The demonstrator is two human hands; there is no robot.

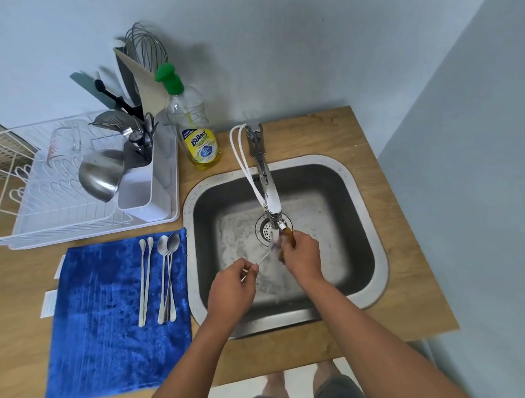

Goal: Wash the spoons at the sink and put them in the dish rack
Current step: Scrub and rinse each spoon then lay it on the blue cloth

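Note:
Over the steel sink, my left hand pinches the handle end of a thin long spoon. The spoon's bowl end is under the running faucet, covered by my right hand. My right hand is closed on a brownish sponge pressed against that spoon. Several more long-handled spoons lie side by side on a blue cloth left of the sink. The white dish rack stands behind the cloth.
The rack holds a steel bowl, a measuring cup and a cutlery caddy full of utensils. A dish soap bottle with a green pump stands between rack and faucet. A wall runs along the counter's right side.

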